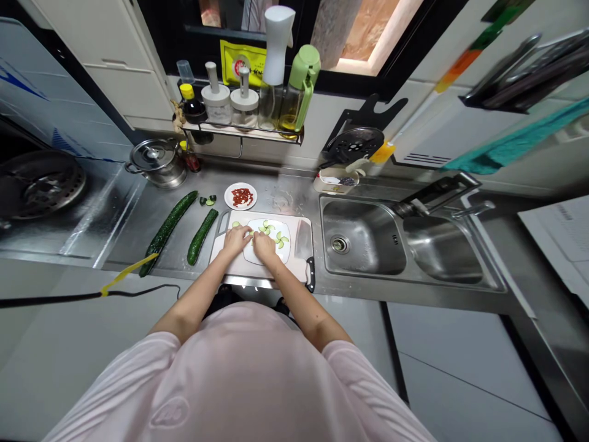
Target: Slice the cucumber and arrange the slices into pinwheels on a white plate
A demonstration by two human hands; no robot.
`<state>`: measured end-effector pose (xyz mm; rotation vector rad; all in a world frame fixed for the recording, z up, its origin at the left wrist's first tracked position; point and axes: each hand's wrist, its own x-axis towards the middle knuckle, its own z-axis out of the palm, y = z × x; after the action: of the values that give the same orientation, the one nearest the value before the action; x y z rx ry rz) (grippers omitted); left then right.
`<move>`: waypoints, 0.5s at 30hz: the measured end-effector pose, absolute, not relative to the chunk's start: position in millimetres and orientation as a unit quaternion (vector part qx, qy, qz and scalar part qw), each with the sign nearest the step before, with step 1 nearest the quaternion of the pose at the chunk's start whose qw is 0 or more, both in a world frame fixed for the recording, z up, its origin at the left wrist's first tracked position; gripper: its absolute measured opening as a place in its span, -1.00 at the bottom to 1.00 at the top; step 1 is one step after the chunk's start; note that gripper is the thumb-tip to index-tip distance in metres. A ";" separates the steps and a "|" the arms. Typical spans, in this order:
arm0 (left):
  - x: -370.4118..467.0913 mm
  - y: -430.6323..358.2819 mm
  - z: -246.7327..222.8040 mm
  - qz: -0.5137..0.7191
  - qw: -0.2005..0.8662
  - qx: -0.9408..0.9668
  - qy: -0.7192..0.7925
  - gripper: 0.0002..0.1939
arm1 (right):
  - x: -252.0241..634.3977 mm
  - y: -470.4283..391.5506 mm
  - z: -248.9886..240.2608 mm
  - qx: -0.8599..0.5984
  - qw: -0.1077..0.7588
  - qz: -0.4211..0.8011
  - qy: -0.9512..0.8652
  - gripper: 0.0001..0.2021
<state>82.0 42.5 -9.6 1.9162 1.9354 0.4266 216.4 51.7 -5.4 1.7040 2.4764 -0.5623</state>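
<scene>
A white plate [280, 253] lies on the pale cutting board [234, 268], with green cucumber slices [281, 240] laid out in curved clusters. My left hand [236, 240] is at the plate's left edge, fingers bent and closed. Right beside it, over the plate, my right hand [264, 247] has its fingers curled in. What either hand holds is too small to make out. A knife [304, 242] rests at the board's right side. Left of the board are a shorter cucumber [202, 237] and a longer one [171, 227]. Small cucumber pieces [210, 201] sit behind them.
Behind the board stands a small plate of red pieces [241, 196]. A lidded pot [157, 163] is at the back left. The double sink [363, 236] lies to the right. Bottles and jars stand on a wall rack [243, 132]. A yellow-tied black cord [69, 299] crosses at the left.
</scene>
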 end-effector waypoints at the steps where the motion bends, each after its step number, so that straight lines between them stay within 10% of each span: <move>1: 81.8 42.5 -10.1 0.153 0.188 0.685 0.687 -0.75 | 216.5 51.6 -5.8 0.556 0.040 -0.183 0.810 -0.72; 15: 83.3 41.6 -6.9 0.135 0.192 0.681 0.694 -0.73 | 222.4 48.6 -6.7 0.548 0.020 -0.181 0.817 -0.73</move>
<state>83.3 41.6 -6.9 1.9114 1.9487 0.3803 222.4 48.6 -6.7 1.7003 2.5339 -0.5602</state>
